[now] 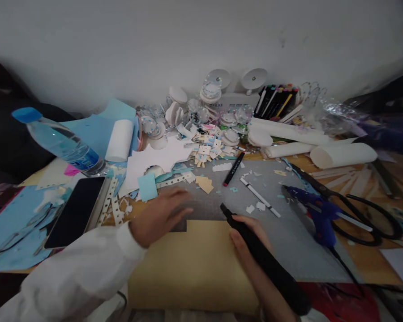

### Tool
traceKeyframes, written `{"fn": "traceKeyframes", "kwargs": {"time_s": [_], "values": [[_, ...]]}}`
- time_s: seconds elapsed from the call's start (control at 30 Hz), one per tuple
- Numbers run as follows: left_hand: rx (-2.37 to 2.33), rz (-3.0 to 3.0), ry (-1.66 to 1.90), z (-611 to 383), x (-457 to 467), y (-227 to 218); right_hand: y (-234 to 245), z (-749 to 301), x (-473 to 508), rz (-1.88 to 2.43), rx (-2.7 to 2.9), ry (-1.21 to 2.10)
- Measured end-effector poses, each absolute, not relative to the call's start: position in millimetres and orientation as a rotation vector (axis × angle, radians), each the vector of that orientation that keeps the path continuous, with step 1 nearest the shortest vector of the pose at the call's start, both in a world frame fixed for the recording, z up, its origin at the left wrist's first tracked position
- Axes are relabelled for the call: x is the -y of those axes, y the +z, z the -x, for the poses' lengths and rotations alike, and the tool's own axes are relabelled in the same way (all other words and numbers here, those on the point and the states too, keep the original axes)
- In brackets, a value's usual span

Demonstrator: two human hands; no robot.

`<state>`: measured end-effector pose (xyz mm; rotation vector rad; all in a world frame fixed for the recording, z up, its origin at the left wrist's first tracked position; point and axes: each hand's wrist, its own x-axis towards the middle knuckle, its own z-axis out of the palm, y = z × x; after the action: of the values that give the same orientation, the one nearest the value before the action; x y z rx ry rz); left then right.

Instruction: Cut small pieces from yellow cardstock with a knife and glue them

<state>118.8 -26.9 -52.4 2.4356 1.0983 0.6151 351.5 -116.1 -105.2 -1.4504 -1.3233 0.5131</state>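
Left hand [161, 216] near tan paper [195, 268], grip spread, empty; right hand [247, 255] grip wrapped round black tool [272, 268].

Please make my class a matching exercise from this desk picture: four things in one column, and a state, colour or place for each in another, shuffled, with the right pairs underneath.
Things
1. Right hand
2. Phone
3. Glue gun
4. Water bottle

Descriptions
A. Lies face up with a dark screen
B. Clear, topped with a blue cap
C. Grips a long black tool
D. Blue, lying beside the black scissors

Right pairs: 1-C, 2-A, 3-D, 4-B
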Motion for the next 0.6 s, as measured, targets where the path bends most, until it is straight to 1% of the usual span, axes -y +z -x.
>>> {"fn": "traceKeyframes", "kwargs": {"time_s": [0.1,0.2,0.27,0.4,0.43,0.53,0.6], "values": [[-1.037,-2.581,0.532,-106,85,-53,-103,-354,119,1.484,1.302,0.526],[-1.005,-2.726,0.448,-112,132,-63,-102,-354,120,1.532,1.268,0.536],[-1.084,-2.752,0.325,-122,149,-73,-102,-353,119,1.519,1.245,0.587],[-1.237,-2.829,0.27,-133,156,-91,-102,-352,121,1.435,1.262,0.676],[-1.254,-2.842,0.272,-133,155,-93,-102,-352,122,1.447,1.306,0.638],[-1.253,-2.865,0.264,-130,153,-96,-102,-353,129,1.55,1.47,0.388],[-1.233,-2.876,0.255,-129,152,-95,-105,-357,134,1.592,1.59,0.302]]}}
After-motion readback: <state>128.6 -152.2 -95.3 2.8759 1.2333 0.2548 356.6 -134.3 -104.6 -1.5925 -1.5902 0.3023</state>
